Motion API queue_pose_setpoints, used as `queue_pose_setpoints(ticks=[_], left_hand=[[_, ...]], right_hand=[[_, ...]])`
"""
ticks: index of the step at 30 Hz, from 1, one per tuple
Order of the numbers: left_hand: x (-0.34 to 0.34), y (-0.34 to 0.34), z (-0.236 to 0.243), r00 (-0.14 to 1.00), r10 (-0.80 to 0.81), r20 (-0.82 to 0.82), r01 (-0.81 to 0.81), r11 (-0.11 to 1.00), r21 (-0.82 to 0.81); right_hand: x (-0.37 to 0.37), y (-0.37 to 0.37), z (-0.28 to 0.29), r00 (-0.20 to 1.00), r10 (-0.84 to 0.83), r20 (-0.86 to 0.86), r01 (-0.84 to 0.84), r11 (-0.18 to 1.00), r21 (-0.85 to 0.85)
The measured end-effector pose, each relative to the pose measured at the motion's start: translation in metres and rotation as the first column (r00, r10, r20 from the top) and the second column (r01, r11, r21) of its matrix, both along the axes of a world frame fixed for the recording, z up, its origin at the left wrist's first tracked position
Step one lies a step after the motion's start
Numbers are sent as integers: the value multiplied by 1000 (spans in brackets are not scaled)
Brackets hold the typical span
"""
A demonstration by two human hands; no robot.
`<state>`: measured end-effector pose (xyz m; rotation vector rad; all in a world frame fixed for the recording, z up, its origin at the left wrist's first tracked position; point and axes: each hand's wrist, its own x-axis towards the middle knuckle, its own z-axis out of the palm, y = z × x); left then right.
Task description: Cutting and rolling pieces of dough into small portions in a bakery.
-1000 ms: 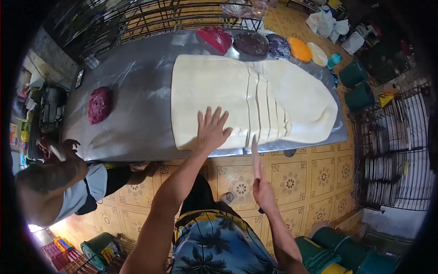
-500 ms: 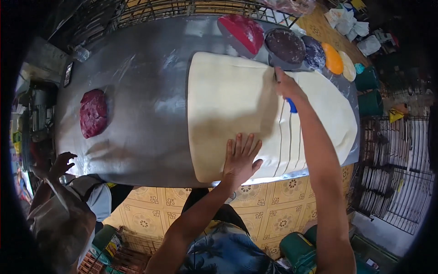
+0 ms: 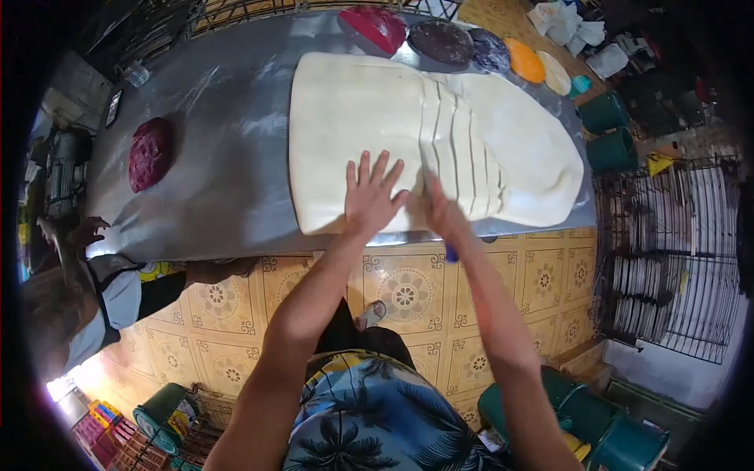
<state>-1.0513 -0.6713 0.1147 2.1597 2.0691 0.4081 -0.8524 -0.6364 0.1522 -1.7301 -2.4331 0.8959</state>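
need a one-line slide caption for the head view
Left hand spread flat on pale dough, right hand gripping a knife near a row of cuts.

On the near part of the wide cream-coloured dough sheet [image 3: 353, 118], we see the blade of the blue-handled metal knife [image 3: 451, 253] only as a grey blur and cannot tell its depth; the right hand [image 3: 446, 216] hides most of the grip. Below the sheet, the lower edge cuts off both bare forearms [image 3: 503, 322] and the blue palm-print shirt [image 3: 377, 416]. Beyond the sheet, the upper edge crops the dark metal rack [image 3: 259, 11]. Far left of the sheet, we find the co-worker [image 3: 59, 314] blurred, fading into blackness.
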Motion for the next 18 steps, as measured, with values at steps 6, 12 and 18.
queue_pose_setpoints(ticks=[6, 12, 18], left_hand=[[2, -1, 14, 997, 51, -54, -53, 997, -47], [-31, -10, 28, 996, -10, -91, -14, 968, -251], [-40, -13, 12, 998, -59, -8, 58, 993, -106]], right_hand=[[44, -182, 10, 996, -56, -73, 53, 998, -37], [43, -202, 59, 985, -157, -69, 149, 983, -103], [-32, 14, 24, 936, -230, -265, 261, 961, 90]])
